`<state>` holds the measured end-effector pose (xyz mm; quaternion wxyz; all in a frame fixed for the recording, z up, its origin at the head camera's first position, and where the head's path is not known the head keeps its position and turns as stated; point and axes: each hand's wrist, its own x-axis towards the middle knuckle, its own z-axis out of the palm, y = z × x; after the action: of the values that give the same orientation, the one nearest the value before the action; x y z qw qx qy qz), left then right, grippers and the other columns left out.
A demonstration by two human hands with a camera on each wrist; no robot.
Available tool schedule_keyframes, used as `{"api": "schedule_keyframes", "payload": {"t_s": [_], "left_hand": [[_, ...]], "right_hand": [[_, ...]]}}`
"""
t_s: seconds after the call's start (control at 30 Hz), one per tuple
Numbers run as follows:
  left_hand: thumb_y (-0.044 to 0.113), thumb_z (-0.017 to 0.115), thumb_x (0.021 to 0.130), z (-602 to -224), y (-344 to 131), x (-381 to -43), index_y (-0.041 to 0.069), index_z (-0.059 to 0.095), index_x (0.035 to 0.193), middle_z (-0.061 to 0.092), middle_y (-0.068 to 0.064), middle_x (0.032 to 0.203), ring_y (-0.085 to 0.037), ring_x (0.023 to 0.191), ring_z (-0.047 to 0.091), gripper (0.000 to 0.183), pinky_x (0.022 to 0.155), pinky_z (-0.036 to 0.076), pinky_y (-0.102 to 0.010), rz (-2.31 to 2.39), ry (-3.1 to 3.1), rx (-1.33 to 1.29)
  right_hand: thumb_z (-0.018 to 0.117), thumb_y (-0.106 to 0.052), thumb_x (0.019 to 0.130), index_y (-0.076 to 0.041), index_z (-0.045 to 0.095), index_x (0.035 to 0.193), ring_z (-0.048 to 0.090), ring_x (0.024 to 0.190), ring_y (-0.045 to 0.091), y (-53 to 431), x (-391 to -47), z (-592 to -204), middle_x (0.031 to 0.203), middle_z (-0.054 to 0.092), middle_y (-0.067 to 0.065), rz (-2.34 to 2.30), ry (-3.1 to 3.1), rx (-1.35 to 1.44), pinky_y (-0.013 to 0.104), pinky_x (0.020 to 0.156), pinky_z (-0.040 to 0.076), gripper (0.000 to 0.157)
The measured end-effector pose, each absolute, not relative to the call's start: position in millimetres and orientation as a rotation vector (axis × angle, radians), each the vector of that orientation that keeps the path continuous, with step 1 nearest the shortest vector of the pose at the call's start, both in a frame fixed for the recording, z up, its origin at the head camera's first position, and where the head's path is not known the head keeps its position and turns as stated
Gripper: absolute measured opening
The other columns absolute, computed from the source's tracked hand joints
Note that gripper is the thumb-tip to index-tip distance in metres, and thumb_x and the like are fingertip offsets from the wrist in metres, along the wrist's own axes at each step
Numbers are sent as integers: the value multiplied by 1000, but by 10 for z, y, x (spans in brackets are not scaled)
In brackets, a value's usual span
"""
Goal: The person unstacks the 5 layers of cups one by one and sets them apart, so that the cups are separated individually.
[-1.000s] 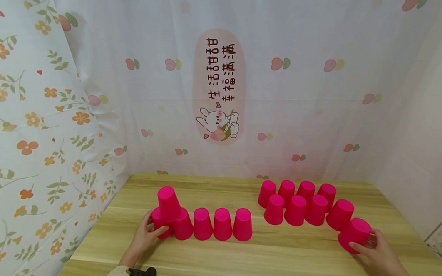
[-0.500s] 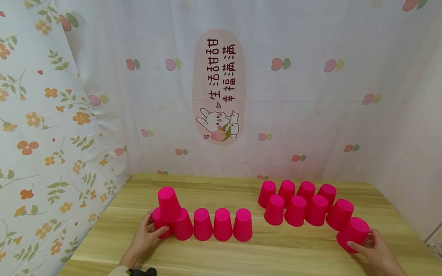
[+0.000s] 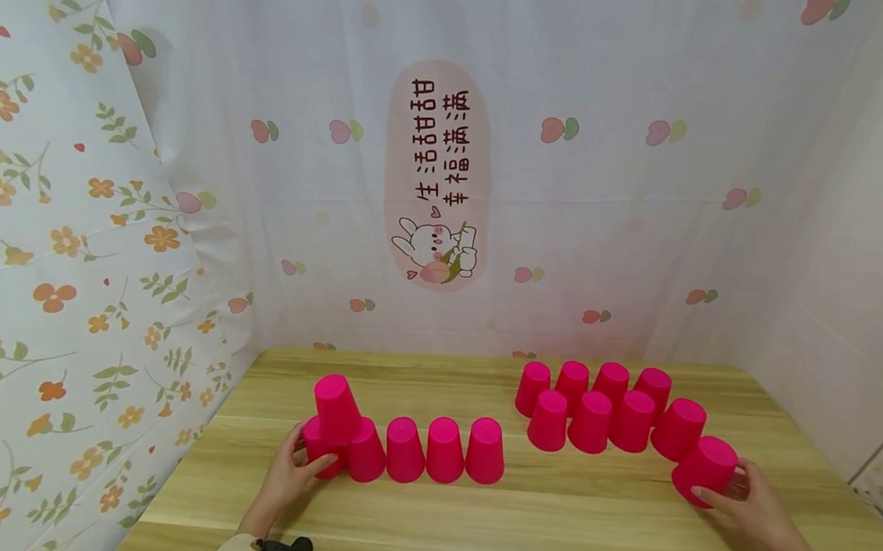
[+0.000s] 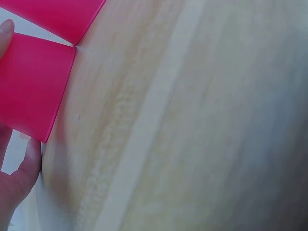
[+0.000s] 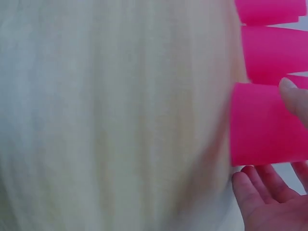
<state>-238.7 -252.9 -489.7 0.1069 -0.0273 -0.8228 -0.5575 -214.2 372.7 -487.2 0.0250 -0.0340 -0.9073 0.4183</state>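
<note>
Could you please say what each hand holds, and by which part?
Left hand: leftmost bottom cup, by its sides; right hand: rightmost cup, also by its sides.

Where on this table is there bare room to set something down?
Bare wood: the table's near strip, between the left hand and right hand; also the patch behind the row of cups, left of the cup cluster. Crowded: inside that cluster, and at the row's left end, where a stacked cup sits.

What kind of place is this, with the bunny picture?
Probably a curtained-off corner indoors, though I can't tell in what building. White cloth with a bunny picture hangs behind a wood-grain table, flowered cloth hangs at the left, and pink cups are set out upside down.
</note>
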Motion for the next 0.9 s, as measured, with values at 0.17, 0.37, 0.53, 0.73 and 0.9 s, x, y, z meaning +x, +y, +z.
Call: {"api": "schedule_keyframes", "payload": {"t_s": [0.17, 0.37, 0.53, 0.73, 0.9], "left_hand": [[8, 70, 75, -4905, -2532, -2385, 1, 38, 128, 49, -16, 113, -18, 98, 46, 63, 81, 44, -29, -1649, -2430, -72], [8, 70, 75, -4901, -2538, -2387, 1, 38, 129, 49, -15, 114, -17, 98, 45, 64, 80, 44, -27, -1647, -2435, -63], [8, 70, 75, -4905, -2541, -2390, 1, 38, 128, 49, -16, 114, -22, 100, 46, 63, 80, 44, -28, -1655, -2425, -77], [6, 71, 73, -4924, -2549, -2396, 0, 40, 127, 50, -16, 113, -21, 99, 46, 62, 80, 45, -30, -1644, -2406, -87], [5, 71, 73, -4936, -2546, -2401, -1, 40, 126, 51, -17, 113, -26, 99, 47, 62, 78, 46, -31, -1627, -2388, -106]], "right_hand": [[61, -16, 84, 1, 18, 134, 53, 100, 21, 3856, -2207, -4751, 117, 45, 23, 1354, -2686, 57, 22, 68, 48, 69], [60, -9, 84, -10, 18, 139, 37, 101, -15, 3762, -2254, -4108, 122, 40, -9, 1269, -2549, 259, 2, 69, 36, 70], [59, -10, 85, -16, 19, 140, 35, 95, -19, 3462, -2315, -3617, 121, 38, -13, 1250, -2543, 369, 3, 71, 37, 69], [56, -10, 87, -11, 22, 137, 39, 101, -10, 2820, -2410, -3243, 129, 37, 15, 1357, -2541, 594, 11, 74, 41, 60], [58, -8, 85, -3, 28, 133, 42, 116, 25, 2157, -2558, -3092, 130, 36, 20, 1440, -2496, 845, 29, 87, 42, 56]]}}
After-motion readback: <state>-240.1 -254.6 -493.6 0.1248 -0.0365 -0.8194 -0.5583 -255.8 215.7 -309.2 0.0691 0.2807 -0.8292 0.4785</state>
